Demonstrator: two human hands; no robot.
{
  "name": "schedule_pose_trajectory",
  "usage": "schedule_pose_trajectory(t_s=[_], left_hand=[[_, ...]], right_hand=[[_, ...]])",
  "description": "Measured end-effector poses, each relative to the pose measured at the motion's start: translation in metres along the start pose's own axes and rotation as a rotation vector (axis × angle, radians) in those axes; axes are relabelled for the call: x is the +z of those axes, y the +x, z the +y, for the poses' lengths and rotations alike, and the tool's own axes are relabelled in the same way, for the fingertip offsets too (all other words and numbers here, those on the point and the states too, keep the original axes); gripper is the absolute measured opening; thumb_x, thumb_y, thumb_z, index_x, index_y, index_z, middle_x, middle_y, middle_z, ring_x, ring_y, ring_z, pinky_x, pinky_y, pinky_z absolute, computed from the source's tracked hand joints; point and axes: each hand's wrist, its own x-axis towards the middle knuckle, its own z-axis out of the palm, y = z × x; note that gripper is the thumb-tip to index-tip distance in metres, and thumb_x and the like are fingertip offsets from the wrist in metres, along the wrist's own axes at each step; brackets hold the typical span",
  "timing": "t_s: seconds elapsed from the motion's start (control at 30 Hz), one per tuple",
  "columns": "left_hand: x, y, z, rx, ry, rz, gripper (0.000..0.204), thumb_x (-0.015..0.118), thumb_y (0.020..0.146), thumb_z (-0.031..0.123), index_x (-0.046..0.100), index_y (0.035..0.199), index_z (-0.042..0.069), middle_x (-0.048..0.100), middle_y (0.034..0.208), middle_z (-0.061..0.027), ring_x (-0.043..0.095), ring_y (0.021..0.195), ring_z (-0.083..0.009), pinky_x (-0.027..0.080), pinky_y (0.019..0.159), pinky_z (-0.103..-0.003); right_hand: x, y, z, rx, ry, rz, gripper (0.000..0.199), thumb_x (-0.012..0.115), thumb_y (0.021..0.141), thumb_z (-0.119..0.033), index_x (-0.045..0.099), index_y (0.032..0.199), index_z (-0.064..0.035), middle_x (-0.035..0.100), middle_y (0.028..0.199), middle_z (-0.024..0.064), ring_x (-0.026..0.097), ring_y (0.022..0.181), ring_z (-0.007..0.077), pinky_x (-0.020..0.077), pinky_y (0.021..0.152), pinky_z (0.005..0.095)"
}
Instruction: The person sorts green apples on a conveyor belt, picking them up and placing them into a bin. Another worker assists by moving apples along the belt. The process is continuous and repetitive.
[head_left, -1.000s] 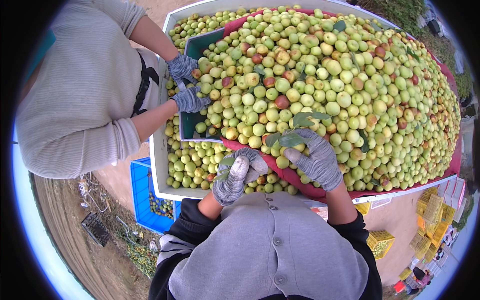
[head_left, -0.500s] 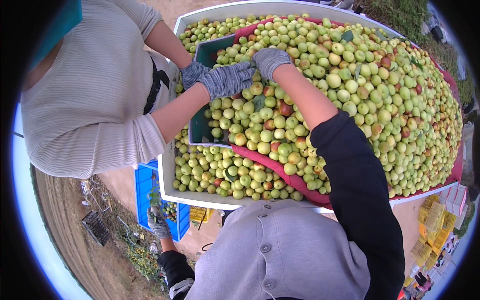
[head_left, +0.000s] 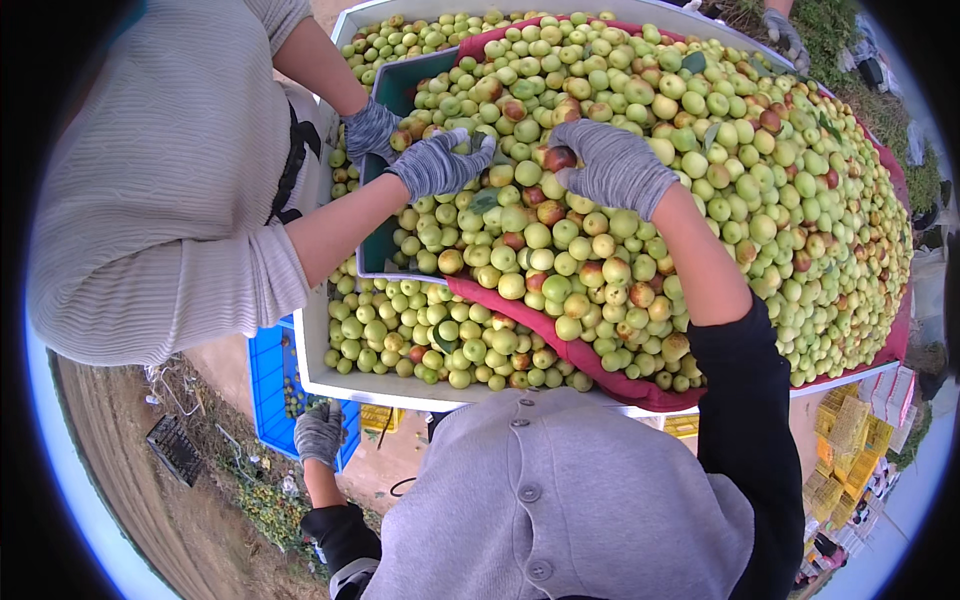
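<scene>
In a grey knit glove, my right hand [head_left: 615, 170] reaches over the heap of jujubes [head_left: 760, 220]. Its thumb and fingers close on a red-brown jujube [head_left: 560, 158]. Most of the round fruit around it is pale green, some with reddish patches. Low at the left, my left hand [head_left: 320, 432], also gloved, is over the near rim of a blue crate [head_left: 268, 385] holding some fruit. Its fingers bend away under the back of the hand, so their grip is hidden.
A person in a ribbed sweater stands at the left, gloved hands [head_left: 447, 165] over the heap. Red cloth [head_left: 560, 345] and a green-lined box [head_left: 375, 250] lie within a white-edged bin [head_left: 400, 395]. Yellow crates [head_left: 850, 440] stand lower right. Another gloved hand [head_left: 785, 38] shows top right.
My right hand has moved right and nearer, and now grips a red-brown jujube. The leafy sprig by my left hand is no longer visible. The other person's near hand has shifted left, fingers parted.
</scene>
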Motion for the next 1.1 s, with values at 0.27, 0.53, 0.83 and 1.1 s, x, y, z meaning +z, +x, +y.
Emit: schedule_pose_trajectory(t_s=[0.27,0.53,0.83,1.1], left_hand=[[0.073,-0.078,0.265,0.885,-1.258,-0.747,0.065,0.062,0.092,0.031,0.036,0.144,0.004,0.052,0.133,-0.0139,0.054,0.119,-0.021,0.047,0.096,-0.038],[0.12,-0.063,0.293,0.285,-1.458,-1.423,0.052,0.057,0.094,0.043,0.051,0.129,0.005,0.06,0.122,-0.013,0.061,0.111,-0.0245,0.056,0.087,-0.035],[0.113,-0.067,0.282,0.334,-1.274,-1.389,0.077,0.047,0.092,0.063,0.044,0.135,-0.001,0.056,0.127,-0.0179,0.059,0.115,-0.0279,0.052,0.096,-0.04],[0.1,-0.049,0.249,0.452,-1.324,-1.226,0.044,0.059,0.093,0.035,0.051,0.125,0.007,0.055,0.104,-0.0089,0.057,0.073,-0.0112,0.05,0.054,-0.022]], right_hand=[[0.051,-0.129,-0.039,-0.282,0.439,0.19,0.052,0.076,0.077,-0.032,0.06,0.122,-0.0103,0.064,0.107,0.0085,0.061,0.105,0.0238,0.0482,0.093,0.0344],[0.098,-0.168,-0.03,-0.201,1.2,0.224,0.056,0.071,0.083,-0.019,0.051,0.133,-0.0059,0.056,0.132,0.0098,0.054,0.122,0.0231,0.0419,0.104,0.0356],[0.097,-0.165,-0.054,0.01,0.508,0.329,0.059,0.077,0.076,-0.042,0.063,0.123,-0.0074,0.066,0.109,0.0138,0.063,0.102,0.0282,0.0493,0.09,0.0367],[0.101,-0.157,-0.05,-0.041,0.329,0.355,0.071,0.071,0.079,-0.051,0.053,0.134,-0.0092,0.063,0.11,0.0156,0.059,0.104,0.031,0.0469,0.091,0.0434]])
